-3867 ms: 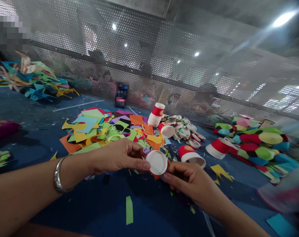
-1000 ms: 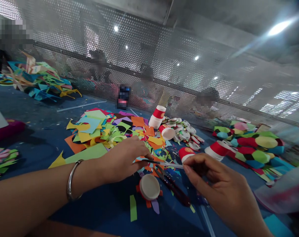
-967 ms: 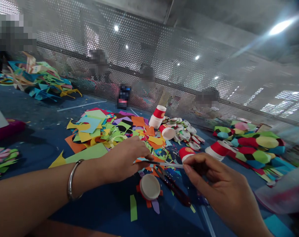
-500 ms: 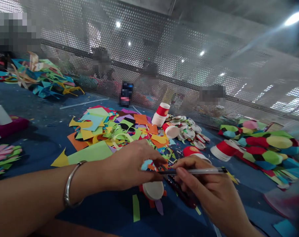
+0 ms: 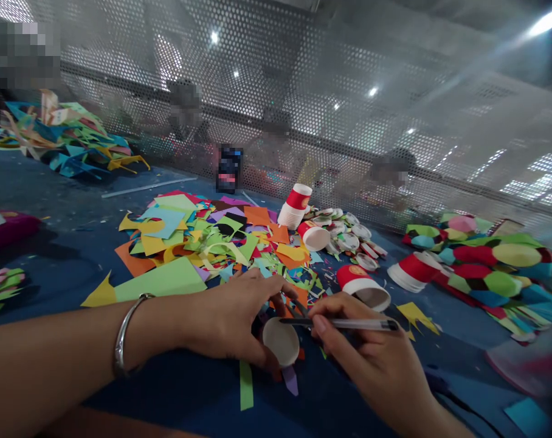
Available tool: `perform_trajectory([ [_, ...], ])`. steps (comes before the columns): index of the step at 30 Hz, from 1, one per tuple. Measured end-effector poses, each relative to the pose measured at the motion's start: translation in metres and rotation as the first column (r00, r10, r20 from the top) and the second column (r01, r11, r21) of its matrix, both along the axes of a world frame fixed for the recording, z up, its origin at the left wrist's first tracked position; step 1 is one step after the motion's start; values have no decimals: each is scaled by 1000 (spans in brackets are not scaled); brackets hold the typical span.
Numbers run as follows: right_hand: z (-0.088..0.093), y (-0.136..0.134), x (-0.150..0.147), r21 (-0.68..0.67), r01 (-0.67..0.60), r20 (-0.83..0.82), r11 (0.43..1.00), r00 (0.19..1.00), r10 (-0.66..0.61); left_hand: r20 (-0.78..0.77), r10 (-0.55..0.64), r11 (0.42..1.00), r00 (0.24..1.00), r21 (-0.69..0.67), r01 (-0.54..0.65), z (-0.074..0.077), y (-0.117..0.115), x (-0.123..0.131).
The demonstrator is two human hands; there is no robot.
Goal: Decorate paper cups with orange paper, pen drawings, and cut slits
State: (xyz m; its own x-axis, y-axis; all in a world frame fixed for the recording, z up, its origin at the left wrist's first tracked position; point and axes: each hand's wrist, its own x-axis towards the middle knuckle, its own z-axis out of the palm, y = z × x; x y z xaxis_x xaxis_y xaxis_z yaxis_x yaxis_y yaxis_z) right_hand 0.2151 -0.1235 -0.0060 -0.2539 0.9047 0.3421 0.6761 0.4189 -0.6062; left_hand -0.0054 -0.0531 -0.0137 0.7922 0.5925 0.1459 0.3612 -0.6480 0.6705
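Presently, I log one round white-faced piece (image 5: 280, 344) on the blue table (image 5: 175, 395), between both hands. Left hand (image 5: 230, 319): fingers curved about the piece's left side; I cannot tell whether they grip. Right hand (image 5: 371, 365): pinching a pen (image 5: 349, 324), its dark tip over the piece's upper part, contact unclear to me. Obstructing, between the hands: one slender grey item (image 5: 300, 308), partly hidden. Just beyond: mixed paper scraps (image 5: 166, 274), loose. Right of these: one red-and-white cup (image 5: 355, 280), tipped; a leaning cup stack (image 5: 294, 210); heaped white-rimmed discs (image 5: 349, 240). Far right: patchwork-coloured pieces (image 5: 490, 261).
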Motion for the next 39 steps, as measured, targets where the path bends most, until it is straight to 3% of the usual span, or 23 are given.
perform_trajectory([
  [13, -4, 1, -3, 129, -88, 51, 988, 995, 82, -32, -27, 998, 999, -64, 25, 2, 5, 0],
  [29, -4, -2, 1, 82, -129, 97, 988, 988, 121, -14, -28, 993, 1000, -113, 26, 1, 6, 1],
  [39, -2, -2, 0, 162, -164, 151, 973, 978, 140, -27, -29, 992, 999, -123, 26, 4, 6, 0],
])
